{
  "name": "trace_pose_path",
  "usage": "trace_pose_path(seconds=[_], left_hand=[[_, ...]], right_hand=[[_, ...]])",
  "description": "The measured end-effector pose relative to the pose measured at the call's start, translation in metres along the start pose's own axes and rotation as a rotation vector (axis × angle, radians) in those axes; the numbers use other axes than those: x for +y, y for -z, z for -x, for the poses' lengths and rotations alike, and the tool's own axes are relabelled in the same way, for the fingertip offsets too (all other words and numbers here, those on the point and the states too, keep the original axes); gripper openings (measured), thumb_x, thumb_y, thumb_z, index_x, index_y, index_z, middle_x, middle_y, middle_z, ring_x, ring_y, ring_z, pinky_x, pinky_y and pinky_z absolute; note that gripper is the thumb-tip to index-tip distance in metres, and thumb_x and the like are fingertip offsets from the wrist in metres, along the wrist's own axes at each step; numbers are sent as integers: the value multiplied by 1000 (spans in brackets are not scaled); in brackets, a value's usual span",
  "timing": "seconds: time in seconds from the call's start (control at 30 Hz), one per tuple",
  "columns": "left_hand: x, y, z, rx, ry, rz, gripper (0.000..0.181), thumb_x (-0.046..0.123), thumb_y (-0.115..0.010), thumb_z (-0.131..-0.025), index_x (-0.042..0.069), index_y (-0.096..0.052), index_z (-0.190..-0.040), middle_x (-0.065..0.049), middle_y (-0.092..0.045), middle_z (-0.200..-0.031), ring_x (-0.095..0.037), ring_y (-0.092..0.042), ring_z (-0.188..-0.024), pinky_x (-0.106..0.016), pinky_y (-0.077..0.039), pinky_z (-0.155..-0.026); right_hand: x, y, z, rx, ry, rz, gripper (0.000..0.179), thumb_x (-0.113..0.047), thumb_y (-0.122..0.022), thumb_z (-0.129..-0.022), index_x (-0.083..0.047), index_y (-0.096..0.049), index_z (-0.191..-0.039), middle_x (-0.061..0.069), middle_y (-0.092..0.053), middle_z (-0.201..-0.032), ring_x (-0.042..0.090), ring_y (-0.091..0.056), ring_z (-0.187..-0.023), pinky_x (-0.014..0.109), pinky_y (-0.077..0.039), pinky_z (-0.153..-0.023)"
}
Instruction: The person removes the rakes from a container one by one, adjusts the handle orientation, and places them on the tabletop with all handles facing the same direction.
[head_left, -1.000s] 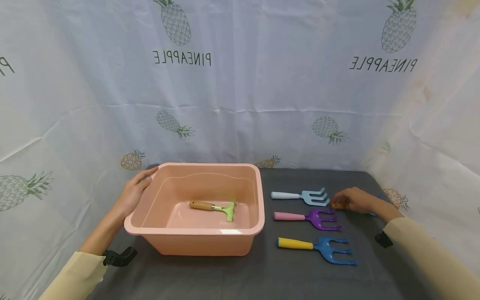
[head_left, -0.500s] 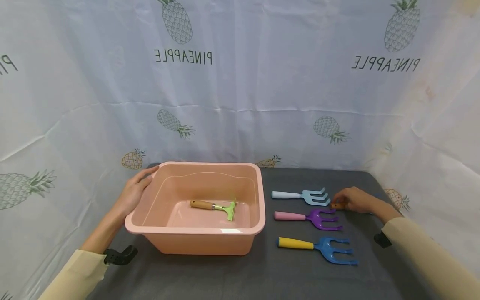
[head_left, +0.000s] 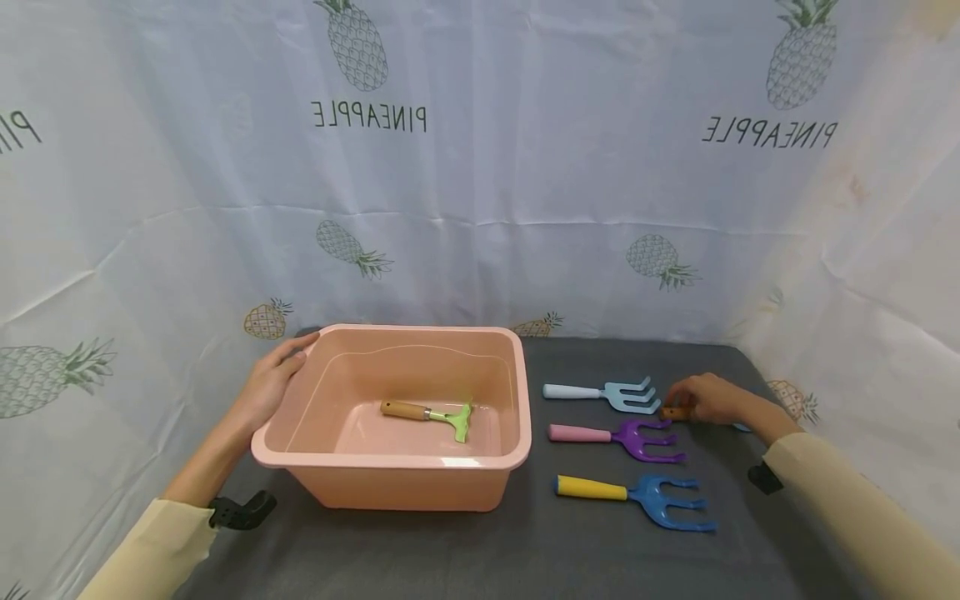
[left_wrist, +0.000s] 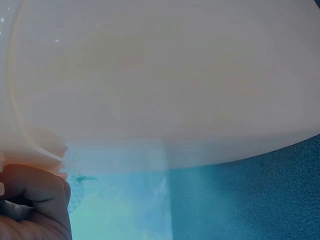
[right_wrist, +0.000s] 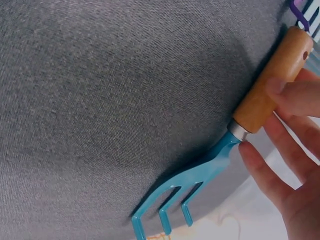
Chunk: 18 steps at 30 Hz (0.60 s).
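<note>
Left band: black, one, on the wrist left of the tub, by a cream sleeve (head_left: 142,554).
Left hand (head_left: 262,392): grasping the tub's left rim toward the far corner, fingers at the edge.
Tub (head_left: 390,487): one, peach, smooth and glossy, rectangular, rounded corners, rolled rim, sides tapering downward.
Tub contents: one green tool (head_left: 427,413), lying on the floor of the tub; round wooden handle, metal collar, bright green head.
Forks: four, all right of the tub, handles pointing toward it, three prongs each.
White-handled fork (head_left: 606,393): pale blue head, on the table, farthest back of the three nearest the tub.
Pink-handled fork (head_left: 622,435): purple head, middle of those three.
Yellow-handled fork (head_left: 633,493): glossy blue head, nearest the viewer, right of the tub's front.
Wooden-handled fork (right_wrist: 236,132): farthest right from the tub; brown grained handle, hole at the end, silver collar, turquoise head, bent prongs.
Right hand (head_left: 708,398): well right of the tub, pinching that wooden handle, thumb on one side, fingers opposite.
Right band: black, one, past the right hand from the tub.
Table (head_left: 480,558): dark grey woven cloth, under the tub.
Backdrop (head_left: 480,167): white creased fabric behind the tub, pineapple prints, mirrored lettering.
</note>
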<state>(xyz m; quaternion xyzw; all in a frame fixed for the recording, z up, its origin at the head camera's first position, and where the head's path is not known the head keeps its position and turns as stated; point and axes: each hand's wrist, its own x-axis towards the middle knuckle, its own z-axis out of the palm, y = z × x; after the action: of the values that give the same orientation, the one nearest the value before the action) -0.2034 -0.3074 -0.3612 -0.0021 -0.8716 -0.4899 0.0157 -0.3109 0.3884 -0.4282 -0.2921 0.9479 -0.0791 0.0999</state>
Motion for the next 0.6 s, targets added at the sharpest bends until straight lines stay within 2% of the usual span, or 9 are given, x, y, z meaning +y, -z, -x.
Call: trace_pose_path(seconds=[0.2, 0.3, 0.37, 0.47, 0.53, 0.6], left_hand=[[0, -1, -1, 4, -7, 5, 55, 38, -26, -114, 17, -30, -165, -25, -32, -165, -38, -52, -135, -14, -51, -81], [0, -1, -1, 1, -8, 13, 55, 38, -26, -114, 17, -30, -165, -25, -31, -166, -42, -48, -139, -13, -50, -81], [0, -1, 0, 2, -9, 9, 55, 38, -26, -114, 17, -30, -165, -25, -31, -166, -37, -52, -136, -13, -50, -81], [0, 0, 1, 5, -7, 18, 55, 38, -28, -114, 16, -31, -164, -26, -33, -165, -15, -62, -119, -15, -52, -80], [0, 0, 1, 6, -6, 16, 55, 38, -28, -114, 16, -31, -164, -26, -35, -164, -2, -60, -110, -16, -53, -80], [0, 1, 1, 7, -5, 15, 55, 39, -28, -114, 16, -31, -164, -26, -35, -164, -3, -60, -110, -16, -53, -80]], right_hand=[[-2, 10, 0, -20, -9, -9, 35, 2, -72, -76, -12, -76, -107, -3, -72, -88, 10, -61, -78, 34, -53, -68], [-4, 18, 0, -17, -12, -30, 37, 5, -68, -77, -10, -76, -109, -2, -73, -89, 10, -62, -78, 32, -54, -68], [-7, 25, 0, -11, -17, -40, 39, 8, -66, -77, -8, -76, -111, 1, -73, -92, 11, -63, -80, 32, -55, -69], [-11, 36, -2, 2, -9, -45, 41, 9, -64, -78, -4, -73, -115, 5, -74, -97, 17, -66, -85, 36, -57, -71], [-14, 43, -2, 6, -16, -40, 40, 7, -67, -79, -4, -72, -118, 6, -75, -100, 20, -68, -88, 38, -59, -73], [-19, 49, -4, 3, -19, -35, 41, 7, -68, -79, -2, -71, -119, 8, -75, -101, 23, -69, -90, 41, -60, -74]])
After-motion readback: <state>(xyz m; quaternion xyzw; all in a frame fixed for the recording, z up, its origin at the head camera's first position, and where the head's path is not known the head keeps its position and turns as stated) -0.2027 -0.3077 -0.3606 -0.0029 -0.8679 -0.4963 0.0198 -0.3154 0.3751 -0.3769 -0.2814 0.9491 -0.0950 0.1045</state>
